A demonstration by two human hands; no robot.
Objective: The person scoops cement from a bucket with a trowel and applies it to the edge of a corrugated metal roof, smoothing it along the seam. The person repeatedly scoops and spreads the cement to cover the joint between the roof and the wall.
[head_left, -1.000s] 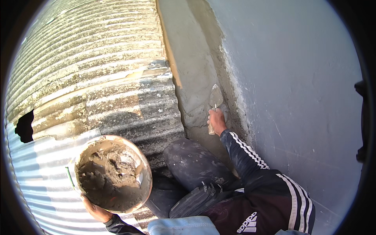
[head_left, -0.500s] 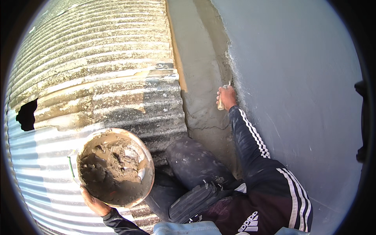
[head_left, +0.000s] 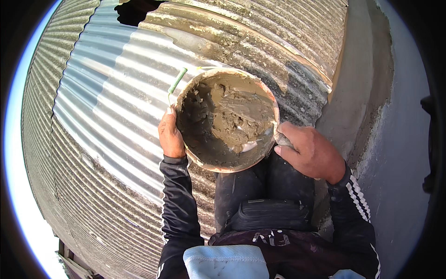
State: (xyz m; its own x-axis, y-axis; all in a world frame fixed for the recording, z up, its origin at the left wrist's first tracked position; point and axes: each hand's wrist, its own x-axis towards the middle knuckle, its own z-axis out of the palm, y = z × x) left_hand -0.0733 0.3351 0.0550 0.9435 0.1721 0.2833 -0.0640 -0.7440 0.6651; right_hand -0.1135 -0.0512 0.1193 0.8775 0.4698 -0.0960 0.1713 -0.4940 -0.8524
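Observation:
A round bucket (head_left: 222, 168) is in front of me, above my thighs. Wet grey-brown mortar (head_left: 225, 132) partly fills it and coats its inner wall. My left hand (head_left: 171, 135) grips the bucket's left rim, thumb on top, just below the green grip (head_left: 177, 81) of its wire handle. At the right rim, my right hand (head_left: 312, 151) is closed round the handle of a trowel (head_left: 248, 107). The trowel's mortar-smeared blade reaches into the bucket and lies on the mortar. A small whitish patch shows near the bucket's lower right side.
Corrugated roofing sheets (head_left: 134, 93) spread under and left of the bucket, with a dark hole (head_left: 135, 12) at the top. To the right runs a smooth mortar strip (head_left: 350, 79) between the sheet edge and a grey wall (head_left: 409, 153). A black waist bag (head_left: 272, 215) rests at my lap.
My view has swung left. My right hand, with the trowel, has come from the mortar strip by the wall to the bucket, and the blade is now in it. My left hand still holds the bucket.

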